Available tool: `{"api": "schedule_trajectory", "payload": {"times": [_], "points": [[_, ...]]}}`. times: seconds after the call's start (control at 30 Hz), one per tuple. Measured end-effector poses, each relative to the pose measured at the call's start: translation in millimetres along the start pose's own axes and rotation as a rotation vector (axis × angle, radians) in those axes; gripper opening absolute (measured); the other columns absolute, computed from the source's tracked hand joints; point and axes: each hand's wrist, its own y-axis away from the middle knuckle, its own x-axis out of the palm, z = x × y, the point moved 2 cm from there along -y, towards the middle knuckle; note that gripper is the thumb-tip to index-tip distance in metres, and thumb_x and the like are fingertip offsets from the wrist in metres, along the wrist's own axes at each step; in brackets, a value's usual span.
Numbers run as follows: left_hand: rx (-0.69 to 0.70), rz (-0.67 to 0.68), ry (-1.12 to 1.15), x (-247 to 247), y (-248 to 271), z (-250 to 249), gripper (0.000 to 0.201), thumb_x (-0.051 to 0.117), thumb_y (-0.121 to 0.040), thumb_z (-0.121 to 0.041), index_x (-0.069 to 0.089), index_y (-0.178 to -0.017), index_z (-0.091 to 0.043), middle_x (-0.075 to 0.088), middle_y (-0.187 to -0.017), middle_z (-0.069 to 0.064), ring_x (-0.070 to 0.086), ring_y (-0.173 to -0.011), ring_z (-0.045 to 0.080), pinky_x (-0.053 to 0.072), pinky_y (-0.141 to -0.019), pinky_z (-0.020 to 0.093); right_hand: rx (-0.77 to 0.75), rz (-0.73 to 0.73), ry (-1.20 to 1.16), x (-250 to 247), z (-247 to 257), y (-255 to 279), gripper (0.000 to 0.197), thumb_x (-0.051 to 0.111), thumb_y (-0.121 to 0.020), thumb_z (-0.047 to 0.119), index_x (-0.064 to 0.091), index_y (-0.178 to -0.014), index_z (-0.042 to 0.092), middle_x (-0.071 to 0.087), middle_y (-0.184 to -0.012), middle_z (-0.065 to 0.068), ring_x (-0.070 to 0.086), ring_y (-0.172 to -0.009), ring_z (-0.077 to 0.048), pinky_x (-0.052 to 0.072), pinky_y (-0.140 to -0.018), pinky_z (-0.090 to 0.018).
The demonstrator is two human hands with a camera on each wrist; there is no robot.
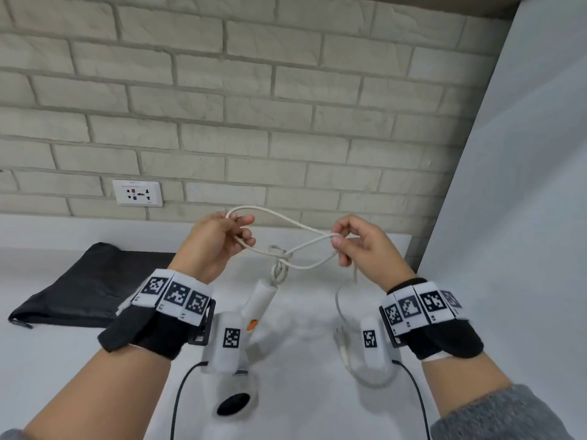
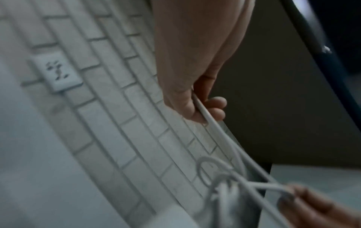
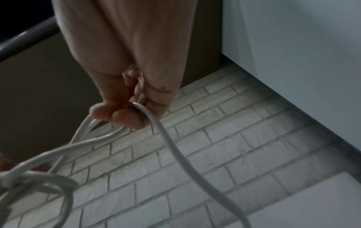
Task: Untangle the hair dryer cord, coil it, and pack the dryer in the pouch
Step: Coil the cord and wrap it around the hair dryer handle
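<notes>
Both hands lift the knotted cord
Left hand point(image 1: 219, 236) and right hand point(image 1: 359, 246) each pinch the cord point(image 1: 286, 223); wrist cameras hide much of the dryer point(image 1: 259, 300), its plug blurred.

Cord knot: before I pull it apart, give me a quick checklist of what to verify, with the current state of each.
1. Left hand grips the cord loop: ok.
2. Right hand pinches the other strand: ok.
3. Knot loosened: not ok, it sits bunched above the dryer handle.
4. Plug free to feed through: ok, it lies loose on the counter.
5. Which strand passes through the knot: cannot tell, the wrist views are blurred.
6. Pouch ready: cannot tell; it lies flat at left, its opening unclear.
</notes>
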Motion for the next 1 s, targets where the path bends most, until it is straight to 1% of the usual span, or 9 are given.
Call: {"api": "schedule_trajectory", "payload": {"times": [0.07,0.13,0.23,0.33,0.4,0.7,0.83,0.9,1.0], "points": [[0.046,-0.012,-0.283,2.7,-2.1,-7.1,0.016,0.041,-0.087,0.007,0.047,-0.094,-0.006,0.055,-0.088,0.011,0.060,-0.054,0.014,0.053,-0.051,0.025,-0.038,-0.010,0.014,1.1,13.2,-8.6,0.022,0.052,-0.088,0.001,0.053,-0.077,0.020,0.052,-0.072,0.002,0.052,-0.045,-0.006,0.046,-0.050,-0.020],[0.192,-0.023,-0.920,5.4,-3.3,-12.8,0.043,0.054,-0.087,-0.008,0.041,-0.127,-0.013,0.050,-0.115,0.010,0.059,-0.100,0.025,0.051,-0.081,0.035,-0.057,0.011,0.046,4.2,24.7,-15.5,0.022,0.051,-0.089,0.003,0.053,-0.076,0.021,0.052,-0.069,0.003,0.052,-0.044,-0.006,0.045,-0.049,-0.020],[0.495,0.152,-1.612,30.9,4.9,-12.3,0.052,0.049,-0.091,-0.035,0.033,-0.140,-0.027,0.034,-0.146,-0.002,0.025,-0.139,0.024,0.015,-0.114,0.052,-0.099,0.050,0.095,12.5,39.5,-23.0,0.019,0.051,-0.090,0.007,0.053,-0.077,0.021,0.052,-0.065,0.005,0.050,-0.044,-0.005,0.042,-0.047,-0.019],[0.471,0.390,-1.291,48.9,1.6,-9.9,0.028,0.045,-0.094,-0.027,0.062,-0.114,-0.016,0.066,-0.102,0.004,0.061,-0.100,0.021,0.043,-0.095,0.042,-0.154,0.059,0.087,18.5,47.4,-26.5,0.012,0.052,-0.090,0.009,0.054,-0.080,0.016,0.053,-0.064,0.004,0.049,-0.045,-0.008,0.043,-0.048,-0.018],[0.440,0.352,-1.030,48.4,-5.7,-9.6,0.021,0.048,-0.093,-0.021,0.066,-0.087,-0.013,0.056,-0.065,0.002,0.058,-0.059,0.012,0.050,-0.074,0.037,-0.130,0.055,0.038,16.4,43.7,-26.1,0.014,0.052,-0.090,0.010,0.051,-0.079,0.017,0.054,-0.063,0.001,0.049,-0.046,-0.010,0.044,-0.049,-0.019],[0.190,-0.148,0.015,-5.2,-44.3,-31.2,0.033,0.029,-0.100,-0.015,0.042,-0.071,-0.010,0.039,-0.054,0.001,0.042,-0.031,0.006,0.054,-0.045,0.023,0.199,0.009,-0.454,-15.0,-14.7,-4.3,0.017,0.043,-0.093,0.005,0.047,-0.078,0.012,0.052,-0.057,0.001,0.044,-0.039,-0.009,0.041,-0.042,-0.020],[0.080,-0.224,-0.231,-19.8,-52.4,-25.4,0.028,0.028,-0.099,-0.007,0.045,-0.076,-0.003,0.038,-0.062,0.008,0.047,-0.032,0.012,0.052,-0.039,0.021,0.165,-0.140,-0.596,-21.9,-12.6,-13.7,0.019,0.044,-0.091,0.000,0.048,-0.077,0.011,0.054,-0.054,0.003,0.036,-0.038,-0.004,0.031,-0.038,-0.014],[-0.021,-0.231,-0.423,-16.0,-50.4,-19.6,0.019,0.029,-0.096,0.000,0.048,-0.097,0.001,0.048,-0.070,0.014,0.053,-0.037,0.017,0.052,-0.042,0.022,0.124,-0.151,-0.599,-19.0,-2.0,-20.1,0.017,0.045,-0.091,0.000,0.049,-0.078,0.011,0.054,-0.056,0.002,0.034,-0.038,-0.003,0.028,-0.037,-0.013],[0.082,-0.211,-1.060,-7.0,-42.8,-19.0,0.048,0.034,-0.088,0.006,0.032,-0.136,0.000,0.045,-0.131,0.024,0.060,-0.103,0.032,0.047,-0.089,0.034,0.074,-0.103,-0.533,-10.4,15.5,-27.9,0.016,0.046,-0.091,0.000,0.050,-0.079,0.010,0.055,-0.054,0.003,0.033,-0.037,-0.003,0.026,-0.036,-0.013]]}}
